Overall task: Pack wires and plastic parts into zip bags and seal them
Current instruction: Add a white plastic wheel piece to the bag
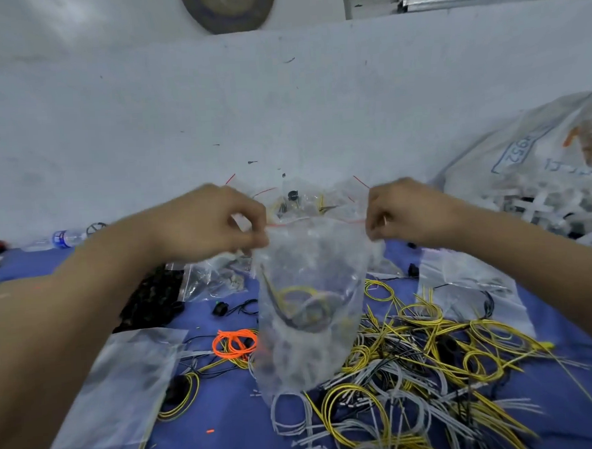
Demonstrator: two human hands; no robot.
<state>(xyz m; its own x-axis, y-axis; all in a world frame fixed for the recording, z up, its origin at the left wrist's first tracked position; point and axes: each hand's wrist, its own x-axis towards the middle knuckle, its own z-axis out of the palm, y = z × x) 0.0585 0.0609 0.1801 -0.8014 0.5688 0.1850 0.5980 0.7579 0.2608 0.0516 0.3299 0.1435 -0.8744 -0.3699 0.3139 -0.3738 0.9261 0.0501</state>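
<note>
Zip bag point(310, 268) is hanging upright over the blue table point(223, 434), with the left hand point(208, 222) and right hand point(410, 211) pinching its red-striped top corners. Coiled wires point(300, 292) are sitting inside it. White sack point(530, 150) at right is showing printed digits, seemingly "952".

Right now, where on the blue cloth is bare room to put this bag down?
Bare cloth lies between the flat empty bag and the wire pile, below the orange wires. The wire pile itself is crowded.

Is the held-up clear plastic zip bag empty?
No: yellow and dark wires lie coiled inside the clear plastic zip bag.
</note>
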